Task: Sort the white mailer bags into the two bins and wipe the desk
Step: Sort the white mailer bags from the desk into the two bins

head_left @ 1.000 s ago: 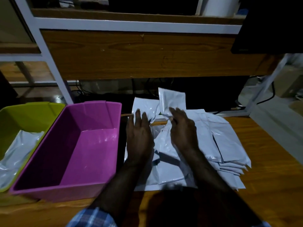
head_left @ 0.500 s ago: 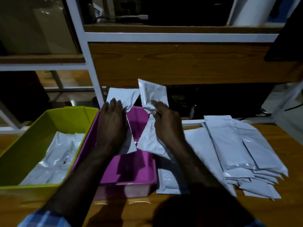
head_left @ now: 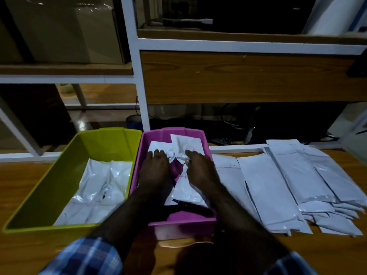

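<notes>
Both of my hands are down inside the purple bin (head_left: pixel 206 220). My left hand (head_left: pixel 155 170) holds a white mailer bag (head_left: pixel 159 146) whose far end leans on the bin's back wall. My right hand (head_left: pixel 200 170) pinches a second, crumpled mailer bag (head_left: pixel 187 142) that trails under my wrist toward the bin's front. To the left of the purple bin, touching it, stands the green bin (head_left: pixel 65 151) with several white bags (head_left: pixel 103 185) lying in it. A spread pile of white mailer bags (head_left: pixel 288 185) lies on the wooden desk (head_left: pixel 337 255) to the right.
A white metal shelf frame (head_left: pixel 137 76) with wooden boards rises right behind the bins and desk. Cables and dark gear sit in the gap under the shelf. The pile of bags reaches close to the desk's right edge.
My hands lifted two bags off the pile, carried them left over the purple bin, and now have lowered them into it. The view has swung left with them.
</notes>
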Action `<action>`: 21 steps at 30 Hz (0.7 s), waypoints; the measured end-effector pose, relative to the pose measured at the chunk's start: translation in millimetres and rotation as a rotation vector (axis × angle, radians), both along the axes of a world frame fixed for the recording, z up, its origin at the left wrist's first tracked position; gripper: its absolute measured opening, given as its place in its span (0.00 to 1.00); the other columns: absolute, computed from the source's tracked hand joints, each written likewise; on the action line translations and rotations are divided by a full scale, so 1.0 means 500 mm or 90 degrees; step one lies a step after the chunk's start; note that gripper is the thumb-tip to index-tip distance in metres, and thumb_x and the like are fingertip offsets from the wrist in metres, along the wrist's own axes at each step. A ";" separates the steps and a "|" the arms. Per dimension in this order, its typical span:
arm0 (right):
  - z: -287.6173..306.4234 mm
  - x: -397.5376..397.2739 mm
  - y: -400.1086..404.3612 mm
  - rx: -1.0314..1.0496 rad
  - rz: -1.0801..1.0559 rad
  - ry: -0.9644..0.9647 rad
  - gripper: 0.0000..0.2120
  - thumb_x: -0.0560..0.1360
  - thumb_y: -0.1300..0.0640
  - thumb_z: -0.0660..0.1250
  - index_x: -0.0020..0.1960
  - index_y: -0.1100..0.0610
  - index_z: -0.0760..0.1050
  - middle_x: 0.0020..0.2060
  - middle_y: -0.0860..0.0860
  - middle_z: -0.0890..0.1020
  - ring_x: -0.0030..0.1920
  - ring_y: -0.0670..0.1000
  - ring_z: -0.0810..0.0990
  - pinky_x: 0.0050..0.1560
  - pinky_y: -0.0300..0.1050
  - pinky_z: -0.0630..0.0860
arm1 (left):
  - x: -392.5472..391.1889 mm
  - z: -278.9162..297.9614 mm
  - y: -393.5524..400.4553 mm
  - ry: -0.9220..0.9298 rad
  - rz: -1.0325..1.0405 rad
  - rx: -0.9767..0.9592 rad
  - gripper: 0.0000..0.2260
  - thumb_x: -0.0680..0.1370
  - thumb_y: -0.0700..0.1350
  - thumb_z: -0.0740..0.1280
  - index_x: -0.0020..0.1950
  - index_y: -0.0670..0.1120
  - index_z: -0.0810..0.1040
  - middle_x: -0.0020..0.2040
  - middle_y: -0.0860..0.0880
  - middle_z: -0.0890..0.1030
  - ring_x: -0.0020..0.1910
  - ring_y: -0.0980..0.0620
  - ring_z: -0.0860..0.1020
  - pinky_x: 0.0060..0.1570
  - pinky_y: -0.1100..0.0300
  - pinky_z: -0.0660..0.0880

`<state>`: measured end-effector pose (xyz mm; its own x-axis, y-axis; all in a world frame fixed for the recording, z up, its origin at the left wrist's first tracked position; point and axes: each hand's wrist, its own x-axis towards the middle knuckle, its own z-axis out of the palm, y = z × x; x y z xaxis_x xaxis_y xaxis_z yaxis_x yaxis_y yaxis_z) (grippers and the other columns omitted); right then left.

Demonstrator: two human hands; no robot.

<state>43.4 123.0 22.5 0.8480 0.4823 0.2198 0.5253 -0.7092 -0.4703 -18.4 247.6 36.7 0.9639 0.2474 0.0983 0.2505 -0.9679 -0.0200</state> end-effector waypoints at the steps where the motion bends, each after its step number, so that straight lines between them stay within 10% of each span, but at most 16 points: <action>1: -0.012 0.002 0.003 -0.016 -0.003 -0.005 0.21 0.74 0.66 0.62 0.66 0.59 0.73 0.57 0.57 0.80 0.58 0.58 0.78 0.58 0.48 0.75 | 0.001 -0.004 0.000 0.017 -0.004 0.007 0.19 0.76 0.48 0.63 0.62 0.38 0.71 0.61 0.41 0.74 0.60 0.43 0.71 0.63 0.53 0.65; 6: -0.058 0.012 0.019 -0.094 0.001 0.005 0.13 0.75 0.63 0.64 0.59 0.59 0.75 0.51 0.56 0.81 0.51 0.57 0.79 0.50 0.47 0.77 | 0.026 -0.053 0.021 0.099 -0.038 0.035 0.19 0.79 0.45 0.56 0.66 0.34 0.69 0.65 0.35 0.71 0.64 0.38 0.69 0.66 0.47 0.61; 11: -0.047 0.021 0.028 -0.158 0.024 -0.038 0.12 0.80 0.58 0.56 0.56 0.62 0.75 0.52 0.58 0.79 0.53 0.60 0.77 0.55 0.53 0.74 | 0.051 -0.103 0.042 0.103 -0.067 0.059 0.19 0.70 0.48 0.62 0.48 0.34 0.82 0.55 0.28 0.77 0.55 0.30 0.76 0.58 0.36 0.71; 14: -0.055 0.030 0.027 -0.183 0.040 -0.008 0.14 0.75 0.62 0.60 0.59 0.66 0.74 0.57 0.61 0.77 0.58 0.62 0.75 0.61 0.55 0.70 | 0.066 -0.134 0.063 0.135 -0.075 0.052 0.28 0.71 0.49 0.51 0.57 0.32 0.78 0.63 0.28 0.72 0.63 0.30 0.72 0.63 0.35 0.67; 21: -0.075 0.026 0.036 -0.287 0.084 0.117 0.30 0.78 0.60 0.59 0.76 0.61 0.52 0.77 0.62 0.49 0.77 0.62 0.48 0.75 0.56 0.51 | 0.091 -0.261 0.088 0.124 -0.044 -0.067 0.28 0.71 0.48 0.49 0.55 0.29 0.78 0.55 0.29 0.79 0.55 0.28 0.77 0.50 0.35 0.76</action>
<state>56.5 140.9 -15.2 0.7788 0.6004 -0.1814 0.5612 -0.7962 -0.2259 27.2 291.8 -93.9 0.9772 0.1789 -0.1145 0.1845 -0.9820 0.0402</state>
